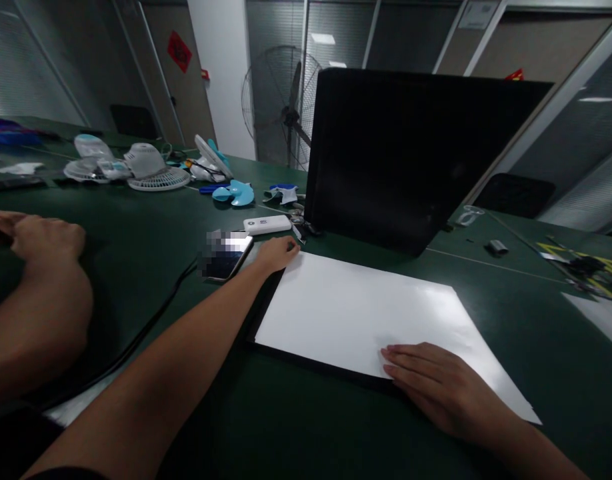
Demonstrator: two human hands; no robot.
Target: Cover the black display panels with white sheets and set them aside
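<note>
A stack of white paper (356,300) lies on a black flat board or folder (311,361), whose dark edge shows along the left and front sides. At the far left corner of the paper, my left hand (279,253) is closed, its fingers curled around a small dark gap; what they hold, if anything, is hidden. My right hand (436,387) rests flat and open on the near right part of the paper, fingertips pointing left. Just left of my left hand lie a smartphone (231,257), partly pixelated, and a white oblong device (267,225).
Behind the paper stands a large black panel like a monitor (411,160). Fan parts (156,175) and blue fan blades (235,193) lie at the back left. Another person's hand (49,237) rests at far left. A black cable (151,323) crosses the green table (306,427).
</note>
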